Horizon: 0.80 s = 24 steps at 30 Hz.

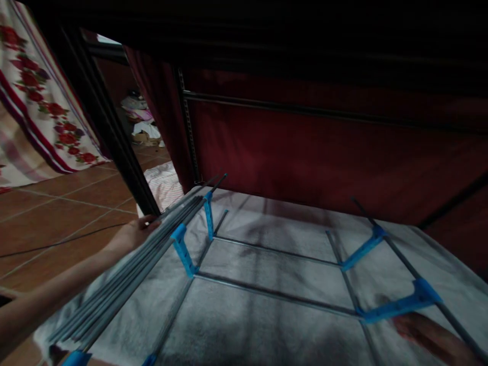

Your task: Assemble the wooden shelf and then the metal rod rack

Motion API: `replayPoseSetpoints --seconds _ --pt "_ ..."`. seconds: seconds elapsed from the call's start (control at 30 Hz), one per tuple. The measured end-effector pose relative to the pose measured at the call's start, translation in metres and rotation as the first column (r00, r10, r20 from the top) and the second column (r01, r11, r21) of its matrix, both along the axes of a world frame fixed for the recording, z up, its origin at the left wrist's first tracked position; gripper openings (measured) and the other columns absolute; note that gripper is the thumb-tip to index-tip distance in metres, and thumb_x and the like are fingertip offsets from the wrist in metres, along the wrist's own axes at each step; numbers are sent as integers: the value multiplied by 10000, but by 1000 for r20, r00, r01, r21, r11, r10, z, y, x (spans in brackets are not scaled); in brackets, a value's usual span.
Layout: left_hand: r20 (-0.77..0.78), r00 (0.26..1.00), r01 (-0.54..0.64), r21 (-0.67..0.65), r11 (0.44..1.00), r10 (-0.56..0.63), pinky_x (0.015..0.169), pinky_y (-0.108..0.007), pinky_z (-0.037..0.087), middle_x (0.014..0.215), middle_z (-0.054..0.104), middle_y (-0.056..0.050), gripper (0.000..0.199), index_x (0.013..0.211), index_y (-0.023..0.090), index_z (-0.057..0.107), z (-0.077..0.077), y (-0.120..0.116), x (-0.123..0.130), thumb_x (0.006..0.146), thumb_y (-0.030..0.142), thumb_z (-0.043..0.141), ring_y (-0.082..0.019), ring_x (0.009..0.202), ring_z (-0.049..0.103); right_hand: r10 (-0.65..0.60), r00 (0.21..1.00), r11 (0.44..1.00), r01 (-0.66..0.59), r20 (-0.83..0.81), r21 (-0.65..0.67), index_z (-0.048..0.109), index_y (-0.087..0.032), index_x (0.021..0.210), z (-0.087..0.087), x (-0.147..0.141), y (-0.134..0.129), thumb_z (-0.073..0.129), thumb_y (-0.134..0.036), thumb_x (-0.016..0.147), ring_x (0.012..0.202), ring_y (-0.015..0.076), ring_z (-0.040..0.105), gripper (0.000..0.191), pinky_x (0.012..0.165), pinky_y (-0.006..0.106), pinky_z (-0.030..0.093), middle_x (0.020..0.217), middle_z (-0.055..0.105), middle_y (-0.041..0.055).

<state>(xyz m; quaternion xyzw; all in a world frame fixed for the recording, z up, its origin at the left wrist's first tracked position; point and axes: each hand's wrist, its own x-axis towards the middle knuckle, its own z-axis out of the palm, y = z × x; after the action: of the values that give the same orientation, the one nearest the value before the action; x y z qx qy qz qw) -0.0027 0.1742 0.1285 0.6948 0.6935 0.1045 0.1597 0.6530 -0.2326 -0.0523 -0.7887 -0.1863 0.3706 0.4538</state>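
A frame of grey metal rods (274,295) and blue plastic connectors (184,250) lies on a pale fuzzy blanket (274,335). Along its left side rests a bundle of loose grey rods (129,274). My left hand (143,230) reaches in from the left, its fingers bent at the far left edge of the bundle; whether they grip a rod is hard to make out. At the lower right, my right hand (430,330) is blurred beneath a blue connector (404,305) and beside a slanting rod; its fingertips are indistinct.
A dark metal post (114,127) rises at the left, and a dark beam crosses the top. Dark red cloth (305,152) hangs behind the blanket. A floral curtain (49,101) hangs over the tiled floor (76,203). A thin cable (64,244) runs behind my left arm.
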Motion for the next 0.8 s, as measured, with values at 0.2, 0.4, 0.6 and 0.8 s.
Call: replayPoseSetpoints --seconds 0.2,0.4,0.6,0.8 --pt "-69 967 254 194 947 -245 978 -340 467 1210 701 -19 678 1312 172 549 29 10 13 866 627 316 -249 1117 635 -28 998 993 20 65 118 701 -245 936 84 23 58 731 -420 605 1154 351 639 376 1017 426 515 1191 692 172" --pt "-230 795 606 291 740 -561 964 -324 462 1238 687 36 585 1281 308 579 48 -20 92 917 643 267 -205 1108 629 -83 967 926 -14 241 377 703 -191 979 147 19 119 698 -267 697 1039 237 682 293 882 306 586 1219 682 138" --pt "-295 628 778 261 572 -720 881 -312 492 1216 688 -41 483 1226 267 627 31 -27 174 973 475 273 -227 1045 656 -3 924 951 -116 383 288 710 -170 1034 162 -3 150 632 -316 783 1008 242 679 301 838 318 575 1102 735 93" --pt "-283 558 827 262 497 -780 807 -311 501 1207 690 -38 406 1215 292 630 17 -46 235 982 406 317 -234 1021 669 -3 921 961 -105 391 254 709 -186 1109 155 0 155 626 -262 750 942 230 695 376 839 316 563 1075 748 69"
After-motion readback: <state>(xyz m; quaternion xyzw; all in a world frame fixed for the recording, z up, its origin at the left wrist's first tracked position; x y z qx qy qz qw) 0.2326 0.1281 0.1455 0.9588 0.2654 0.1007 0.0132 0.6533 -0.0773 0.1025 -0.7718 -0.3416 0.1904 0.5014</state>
